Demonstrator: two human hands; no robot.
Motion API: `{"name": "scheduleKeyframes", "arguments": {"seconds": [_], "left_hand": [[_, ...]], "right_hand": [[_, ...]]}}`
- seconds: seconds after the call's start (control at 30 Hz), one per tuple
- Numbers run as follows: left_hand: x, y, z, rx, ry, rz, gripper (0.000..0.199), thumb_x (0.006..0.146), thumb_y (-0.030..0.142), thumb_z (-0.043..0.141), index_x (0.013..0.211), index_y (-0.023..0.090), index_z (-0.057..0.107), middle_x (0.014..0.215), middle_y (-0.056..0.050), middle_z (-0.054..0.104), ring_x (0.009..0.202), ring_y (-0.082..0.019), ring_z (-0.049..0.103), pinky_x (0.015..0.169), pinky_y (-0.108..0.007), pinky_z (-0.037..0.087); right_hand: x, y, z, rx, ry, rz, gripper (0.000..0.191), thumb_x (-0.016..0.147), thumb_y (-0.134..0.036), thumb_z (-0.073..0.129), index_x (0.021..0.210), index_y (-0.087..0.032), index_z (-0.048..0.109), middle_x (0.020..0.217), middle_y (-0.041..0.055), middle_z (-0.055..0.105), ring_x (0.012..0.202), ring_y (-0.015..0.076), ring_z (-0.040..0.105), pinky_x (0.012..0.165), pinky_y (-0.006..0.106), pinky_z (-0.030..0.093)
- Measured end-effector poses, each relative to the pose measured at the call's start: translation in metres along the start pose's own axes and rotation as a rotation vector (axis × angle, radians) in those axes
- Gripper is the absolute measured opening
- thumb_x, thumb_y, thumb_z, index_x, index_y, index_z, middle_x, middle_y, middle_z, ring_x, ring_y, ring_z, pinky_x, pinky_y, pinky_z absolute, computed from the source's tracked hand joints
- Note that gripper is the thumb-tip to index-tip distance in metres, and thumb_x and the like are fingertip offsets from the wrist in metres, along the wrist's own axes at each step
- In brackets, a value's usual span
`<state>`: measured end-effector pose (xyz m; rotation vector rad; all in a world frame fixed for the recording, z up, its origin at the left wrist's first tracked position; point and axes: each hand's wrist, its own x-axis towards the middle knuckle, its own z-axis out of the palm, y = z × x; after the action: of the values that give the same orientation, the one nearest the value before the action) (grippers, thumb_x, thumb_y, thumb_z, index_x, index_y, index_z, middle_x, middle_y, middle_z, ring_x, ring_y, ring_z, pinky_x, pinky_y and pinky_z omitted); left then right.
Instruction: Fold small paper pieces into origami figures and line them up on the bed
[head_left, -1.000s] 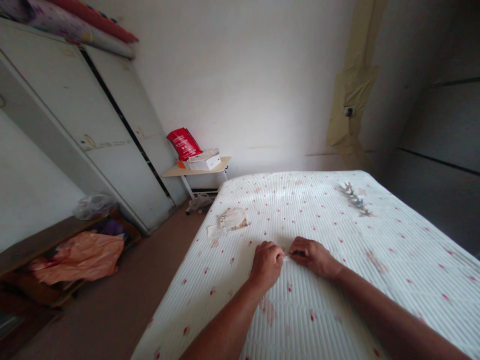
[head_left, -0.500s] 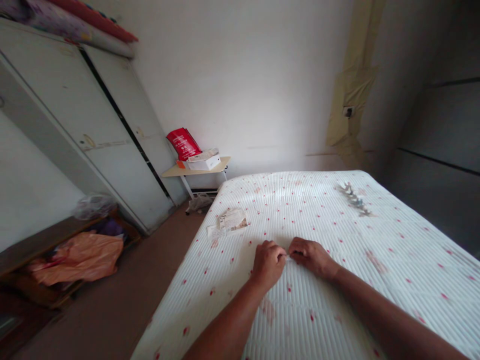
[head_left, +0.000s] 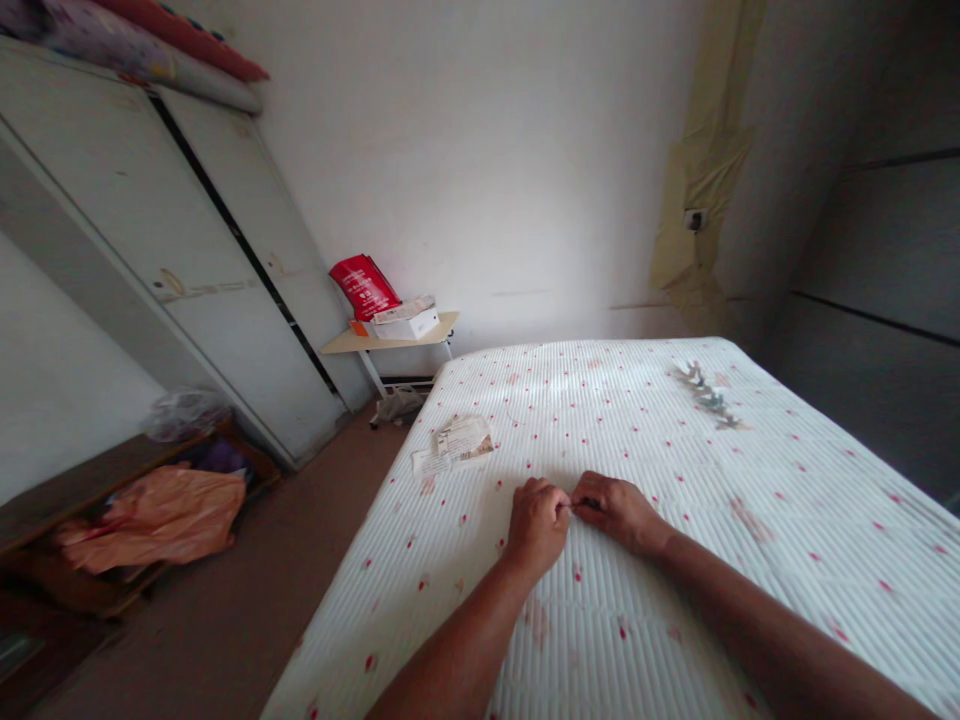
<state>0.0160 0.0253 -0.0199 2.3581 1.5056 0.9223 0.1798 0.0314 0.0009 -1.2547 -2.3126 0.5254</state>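
Low over the white, red-dotted mattress (head_left: 570, 640), my left hand (head_left: 538, 520) is closed in a pinch. Opposite it, my right hand (head_left: 619, 510) is pinched too, and the fingertips of both hands nearly meet. Whatever they hold is too small and too covered by fingers to make out. Beyond my left hand lie torn pieces of printed newspaper (head_left: 465, 438), partly overlapping. Farther off to the right, a row of several small grey, pointed shapes (head_left: 706, 397) rests on the mattress; they look like folded paper.
Against the far wall, a small table (head_left: 349, 343) carries a red bag (head_left: 364, 287) and a white box (head_left: 409, 326). Grey cabinets (head_left: 217, 270) stand on the left. A low wooden shelf (head_left: 75, 475) holds an orange plastic bag (head_left: 161, 515). Brown floor (head_left: 262, 560) runs beside the mattress.
My right hand has come slightly left, so the fingertips are closer together. The whitish bit seen between them before is now mostly hidden. The view has shifted very slightly.
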Motion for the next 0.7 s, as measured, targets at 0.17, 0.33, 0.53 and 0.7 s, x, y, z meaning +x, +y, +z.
{"name": "scheduleKeyframes", "arguments": {"seconds": [0.17,0.33,0.53,0.7], "left_hand": [[0.0,0.001,0.0,0.021,-0.025,0.019,0.012,0.073,0.008,0.051,0.072,0.018,0.057,0.076,-0.002,0.057,0.081,-0.017,0.049,0.074,-0.03,0.034],[0.0,-0.001,0.001,0.014,-0.031,0.008,0.012,0.073,0.008,0.051,0.071,0.018,0.057,0.076,-0.002,0.058,0.08,-0.016,0.049,0.074,-0.029,0.034],[0.001,-0.003,0.001,-0.029,-0.009,0.004,0.013,0.072,0.008,0.049,0.072,0.018,0.058,0.076,-0.002,0.059,0.079,-0.016,0.05,0.074,-0.028,0.035],[0.008,-0.004,-0.001,-0.212,-0.054,-0.111,0.013,0.069,0.01,0.049,0.067,0.017,0.06,0.07,0.0,0.06,0.072,-0.014,0.051,0.069,-0.025,0.036]], "right_hand": [[0.002,-0.003,-0.001,-0.004,-0.003,0.0,0.016,0.08,-0.021,0.047,0.076,-0.019,0.062,0.076,0.0015,0.059,0.066,0.0119,0.054,0.059,0.021,0.036],[0.002,-0.002,-0.003,0.045,-0.015,-0.012,0.016,0.079,-0.019,0.046,0.074,-0.017,0.062,0.075,0.002,0.059,0.067,0.0123,0.053,0.06,0.021,0.037],[0.004,0.001,-0.006,0.072,-0.052,0.01,0.016,0.075,-0.014,0.046,0.073,-0.017,0.062,0.075,0.002,0.06,0.067,0.0121,0.053,0.061,0.022,0.037],[0.006,0.015,0.001,0.301,-0.011,0.005,0.013,0.076,-0.022,0.049,0.076,-0.017,0.061,0.074,0.0015,0.058,0.065,0.0121,0.051,0.06,0.023,0.038]]}}
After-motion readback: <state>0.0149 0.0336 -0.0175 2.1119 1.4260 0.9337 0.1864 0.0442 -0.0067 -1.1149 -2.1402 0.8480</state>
